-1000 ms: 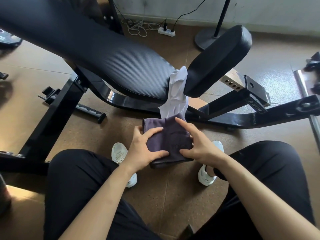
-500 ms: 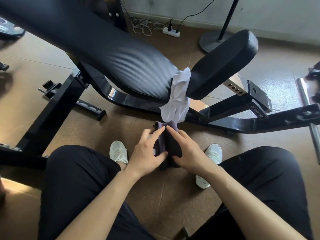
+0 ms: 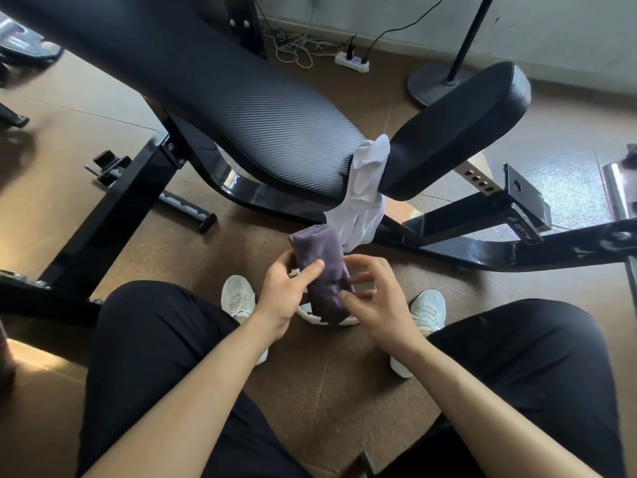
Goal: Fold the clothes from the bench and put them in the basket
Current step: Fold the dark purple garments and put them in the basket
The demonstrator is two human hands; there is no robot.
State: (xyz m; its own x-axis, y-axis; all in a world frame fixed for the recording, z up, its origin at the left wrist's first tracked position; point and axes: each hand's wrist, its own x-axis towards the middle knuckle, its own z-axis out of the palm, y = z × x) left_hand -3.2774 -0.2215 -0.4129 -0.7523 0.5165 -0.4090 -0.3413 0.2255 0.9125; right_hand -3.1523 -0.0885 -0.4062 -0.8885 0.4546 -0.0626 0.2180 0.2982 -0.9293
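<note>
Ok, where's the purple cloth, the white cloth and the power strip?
purple cloth (image 3: 319,244): head view, upper half of the roll.
white cloth (image 3: 365,205): head view, middle of its hanging part.
power strip (image 3: 351,60): head view, middle of its white body.

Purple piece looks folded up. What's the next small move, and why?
Probably settle the right hand on its lower end to finish the fold: only the left hand clearly grips the purple garment, a narrow bundle, and no basket shows.
</note>
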